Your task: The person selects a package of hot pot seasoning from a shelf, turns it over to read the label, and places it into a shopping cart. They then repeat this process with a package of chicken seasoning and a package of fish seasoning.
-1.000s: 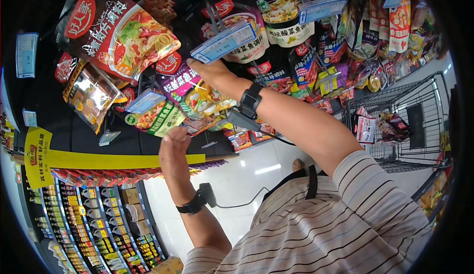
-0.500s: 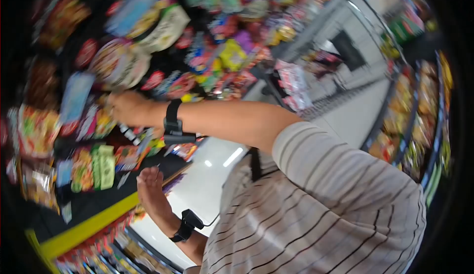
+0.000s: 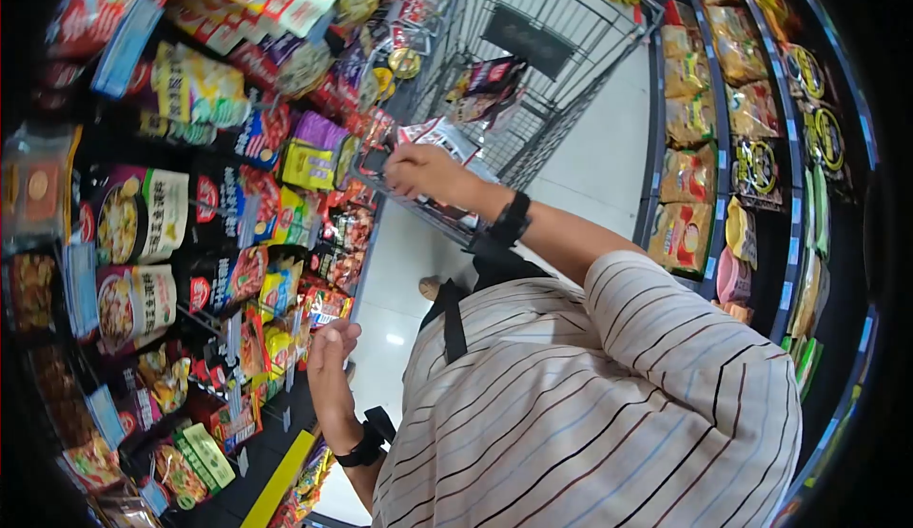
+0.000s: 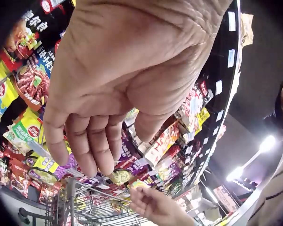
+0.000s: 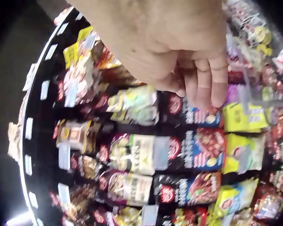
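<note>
My right hand (image 3: pixel 433 178) is over the near end of the shopping cart (image 3: pixel 580 105), overlapping its rim in the head view. Its fingers hang loosely curled with nothing between them in the right wrist view. A red-and-white packet (image 3: pixel 442 135) and some dark packets (image 3: pixel 495 79) lie inside the cart. Lower down, beside the hanging seasoning packets, is my left hand (image 3: pixel 333 376). The left wrist view shows its palm bare and its fingers relaxed. Nearest to it are small red packets (image 3: pixel 326 305) at the rack's edge.
To the left, a dark rack carries rows of hanging seasoning pouches (image 3: pixel 143 214) with blue price tags (image 3: pixel 81 290). Shelves of bagged goods (image 3: pixel 687 233) line the right side of the aisle. Pale floor tiles (image 3: pixel 409 285) run between them.
My right hand has left the hanging pouches and moved over to the cart. The head view has turned right, bringing the cart and opposite shelves closer. My left hand stays low by the rack.
</note>
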The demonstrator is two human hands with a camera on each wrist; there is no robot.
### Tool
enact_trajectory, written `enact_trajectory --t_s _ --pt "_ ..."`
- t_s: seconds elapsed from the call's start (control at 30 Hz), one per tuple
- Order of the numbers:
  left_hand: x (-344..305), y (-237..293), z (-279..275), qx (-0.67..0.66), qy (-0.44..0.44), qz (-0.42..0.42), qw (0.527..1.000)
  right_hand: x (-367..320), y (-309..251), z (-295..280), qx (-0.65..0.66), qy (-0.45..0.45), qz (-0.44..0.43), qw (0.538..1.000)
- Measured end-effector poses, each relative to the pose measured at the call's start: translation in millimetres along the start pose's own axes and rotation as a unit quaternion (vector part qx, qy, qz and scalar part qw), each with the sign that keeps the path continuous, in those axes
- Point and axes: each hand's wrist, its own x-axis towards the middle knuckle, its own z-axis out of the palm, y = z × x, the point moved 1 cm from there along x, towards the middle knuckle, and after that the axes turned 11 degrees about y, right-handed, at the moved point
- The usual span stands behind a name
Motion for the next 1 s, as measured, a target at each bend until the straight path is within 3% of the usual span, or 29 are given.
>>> enact_trajectory --t_s 0.2,0.47,0.7,0.87,1.0 --pt "2 13 41 0.017 -0.009 -0.013 1.0 7 9 -150 -0.072 0.129 0.104 0.984" --pt "-9 23 91 -0.017 0.015 -0.022 1.0 69 69 -286 -0.003 0.198 0.192 0.961" --pt "-19 19 111 -0.011 0.045 -0.039 0.998 108 100 -303 -0.04 0.244 0.288 0.925" --pt "-28 20 122 -0.022 0.069 -0.041 0.997 145 160 -320 -0.048 0.209 0.301 0.929" --pt "-34 19 128 -0.03 0.08 -0.039 0.996 139 146 -312 -0.033 0.22 0.306 0.926"
